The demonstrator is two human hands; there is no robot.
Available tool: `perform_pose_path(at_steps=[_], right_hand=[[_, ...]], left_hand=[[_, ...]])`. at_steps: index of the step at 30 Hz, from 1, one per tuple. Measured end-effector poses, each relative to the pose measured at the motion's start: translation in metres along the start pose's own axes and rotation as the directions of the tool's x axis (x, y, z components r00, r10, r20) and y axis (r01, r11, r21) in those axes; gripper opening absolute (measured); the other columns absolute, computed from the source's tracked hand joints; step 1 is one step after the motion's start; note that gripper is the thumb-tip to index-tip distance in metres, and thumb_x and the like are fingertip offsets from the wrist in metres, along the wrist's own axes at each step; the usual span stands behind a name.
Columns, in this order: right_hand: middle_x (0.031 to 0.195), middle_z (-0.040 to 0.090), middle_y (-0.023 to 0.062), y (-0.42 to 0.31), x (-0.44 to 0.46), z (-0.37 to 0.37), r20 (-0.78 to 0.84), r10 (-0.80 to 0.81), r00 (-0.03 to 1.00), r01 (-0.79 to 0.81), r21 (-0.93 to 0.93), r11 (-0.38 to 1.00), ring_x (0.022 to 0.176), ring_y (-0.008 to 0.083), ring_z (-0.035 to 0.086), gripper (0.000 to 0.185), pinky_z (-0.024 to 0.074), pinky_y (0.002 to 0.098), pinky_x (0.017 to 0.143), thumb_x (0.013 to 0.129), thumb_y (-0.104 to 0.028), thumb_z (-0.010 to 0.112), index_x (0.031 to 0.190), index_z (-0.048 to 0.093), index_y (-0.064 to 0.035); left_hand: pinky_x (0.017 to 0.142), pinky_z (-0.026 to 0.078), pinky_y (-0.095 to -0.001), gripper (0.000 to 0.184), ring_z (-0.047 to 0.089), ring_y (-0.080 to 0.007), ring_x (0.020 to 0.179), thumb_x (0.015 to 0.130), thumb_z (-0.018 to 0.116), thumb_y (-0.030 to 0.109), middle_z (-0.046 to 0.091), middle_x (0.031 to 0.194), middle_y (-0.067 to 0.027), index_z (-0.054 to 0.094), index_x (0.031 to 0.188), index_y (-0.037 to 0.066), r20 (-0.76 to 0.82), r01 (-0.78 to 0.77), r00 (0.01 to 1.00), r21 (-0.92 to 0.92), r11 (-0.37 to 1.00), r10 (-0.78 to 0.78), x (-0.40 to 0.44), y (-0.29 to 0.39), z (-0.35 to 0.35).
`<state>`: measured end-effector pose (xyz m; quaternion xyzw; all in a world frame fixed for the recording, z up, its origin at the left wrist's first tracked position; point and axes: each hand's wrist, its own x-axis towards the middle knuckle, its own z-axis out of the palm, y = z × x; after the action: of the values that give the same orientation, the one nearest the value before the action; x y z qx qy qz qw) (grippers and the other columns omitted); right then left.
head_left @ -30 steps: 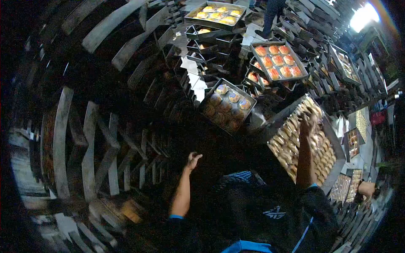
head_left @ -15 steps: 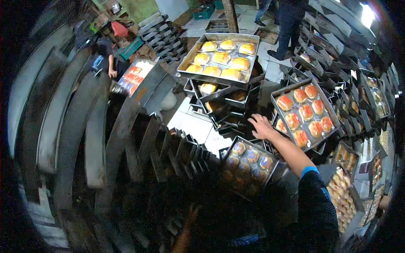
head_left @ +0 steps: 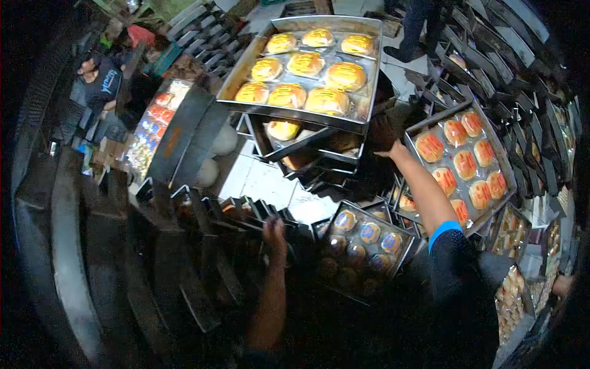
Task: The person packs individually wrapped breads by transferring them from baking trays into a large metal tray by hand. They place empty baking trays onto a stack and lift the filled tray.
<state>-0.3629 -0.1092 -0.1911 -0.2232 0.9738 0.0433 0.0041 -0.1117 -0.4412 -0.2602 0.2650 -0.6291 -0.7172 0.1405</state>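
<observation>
My right hand [head_left: 393, 147] reaches beside a stack of dark metal trays [head_left: 307, 144], thumb apart; its other fingers are in shadow. Nothing shows in its grasp. Atop that stack, a metal tray [head_left: 246, 109] bears several wrapped buns [head_left: 305, 63] with yellow print. Right of my forearm, another tray [head_left: 501, 206] contains wrapped buns [head_left: 465, 164] with red print. My left hand [head_left: 275, 235], dim and slightly blurred, is raised with fingers upward near dark tray edges. Between my arms sits a lower tray [head_left: 402, 255] of buns [head_left: 370, 232] with blue-purple print.
Stacked dark trays [head_left: 110, 246] crowd the left, and more stacks [head_left: 522, 111] line the right. A seated person [head_left: 104, 86] is by a tray of packaged buns [head_left: 161, 117] at upper left. Another person's legs [head_left: 415, 31] stand behind. White floor tiles [head_left: 264, 178] show between stacks.
The view has shifted closer to the yellow-print buns. My left hand has risen out of the dark toward the tray edges. My right hand has moved up along the middle stack.
</observation>
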Motion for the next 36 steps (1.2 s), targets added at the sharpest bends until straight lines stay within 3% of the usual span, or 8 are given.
perform_pose_path(at_steps=[5,10,13,16,18,21,25,36], right_hand=[[0.115,0.054,0.0183,0.011,0.017,0.077,-0.202,-0.242,0.949,0.118,-0.484,0.867,0.109,0.032,0.047,0.042,0.0329,0.0404,0.099,0.073,-0.027,0.058,0.11,0.055,-0.0062],[0.12,0.048,0.022,-0.014,-0.038,0.064,-0.19,-0.103,0.976,0.182,0.462,0.868,0.111,0.0317,0.045,0.04,0.0333,0.039,0.1,0.079,-0.027,0.053,0.108,0.055,0.0003],[0.1,0.059,0.0123,-0.004,-0.044,0.105,0.084,0.604,0.793,0.113,0.953,-0.281,0.086,0.0257,0.057,0.024,0.0446,0.0361,0.081,0.081,-0.014,0.048,0.098,0.057,0.0004],[0.106,0.055,0.0246,-0.007,-0.058,0.084,-0.232,0.895,0.38,-0.425,0.816,0.392,0.099,0.038,0.052,0.039,0.0379,0.0397,0.089,0.068,0.004,0.04,0.105,0.052,0.0066],[0.104,0.056,0.023,0.007,-0.07,0.027,-0.271,0.823,0.5,-0.415,0.759,0.502,0.103,0.0343,0.051,0.036,0.0358,0.0391,0.092,0.073,0.005,0.038,0.106,0.053,0.0068],[0.098,0.058,0.0093,0.056,-0.05,-0.001,-0.054,0.841,0.539,0.232,0.969,-0.087,0.091,0.0185,0.055,0.027,0.0399,0.0308,0.086,0.085,-0.015,0.046,0.104,0.055,0.0017],[0.082,0.062,0.0068,0.112,0.047,0.049,0.484,0.433,0.76,-0.24,0.829,-0.505,0.075,0.0174,0.057,0.031,0.0443,0.0268,0.071,0.084,-0.036,0.051,0.091,0.061,-0.0077],[0.082,0.062,0.0072,0.07,0.031,0.101,0.41,0.503,0.761,-0.295,0.909,-0.295,0.075,0.0175,0.057,0.031,0.0444,0.027,0.071,0.085,-0.036,0.05,0.091,0.061,-0.0075]], left_hand=[[0.082,0.041,-0.0324,0.048,0.056,-0.0261,0.095,0.085,0.053,0.035,0.061,0.1,-0.0182,0.052,0.112,-0.006,-0.073,0.017,0.997,0.392,0.92,0.013,0.162,-0.019,0.046],[0.077,0.044,-0.0394,0.035,0.059,-0.0365,0.092,0.077,0.051,0.015,0.062,0.094,-0.0227,0.059,0.109,0.006,-0.066,0.041,0.998,0.786,0.616,0.018,0.158,0.01,0.061],[0.077,0.044,-0.0384,0.031,0.06,-0.0349,0.085,0.076,0.057,0.016,0.064,0.089,-0.0189,0.059,0.102,0.0,0.012,-0.113,0.986,0.779,0.617,0.166,0.174,-0.029,0.02],[0.076,0.045,-0.0375,0.032,0.059,-0.0311,0.086,0.078,0.058,0.019,0.062,0.094,-0.0156,0.059,0.105,0.002,-0.119,0.211,0.975,0.239,0.948,-0.187,0.169,0.015,0.018],[0.076,0.045,-0.0374,0.033,0.059,-0.0309,0.086,0.078,0.058,0.019,0.062,0.094,-0.0155,0.058,0.105,0.002,-0.074,0.101,0.993,0.219,0.97,-0.086,0.178,0.034,0.019],[0.076,0.045,-0.0374,0.033,0.059,-0.0306,0.086,0.078,0.058,0.019,0.062,0.095,-0.0152,0.058,0.106,0.002,-0.038,-0.046,0.997,0.369,0.928,0.065,0.221,0.045,0.033],[0.076,0.045,-0.0373,0.033,0.058,-0.0303,0.086,0.078,0.058,0.019,0.062,0.095,-0.0149,0.058,0.106,0.002,-0.021,-0.054,0.997,0.552,0.832,0.078,0.272,0.042,0.045],[0.075,0.045,-0.037,0.033,0.058,-0.0293,0.087,0.078,0.058,0.02,0.061,0.097,-0.0141,0.058,0.107,0.003,0.023,-0.121,0.991,0.577,0.807,0.132,0.162,-0.001,-0.018]])
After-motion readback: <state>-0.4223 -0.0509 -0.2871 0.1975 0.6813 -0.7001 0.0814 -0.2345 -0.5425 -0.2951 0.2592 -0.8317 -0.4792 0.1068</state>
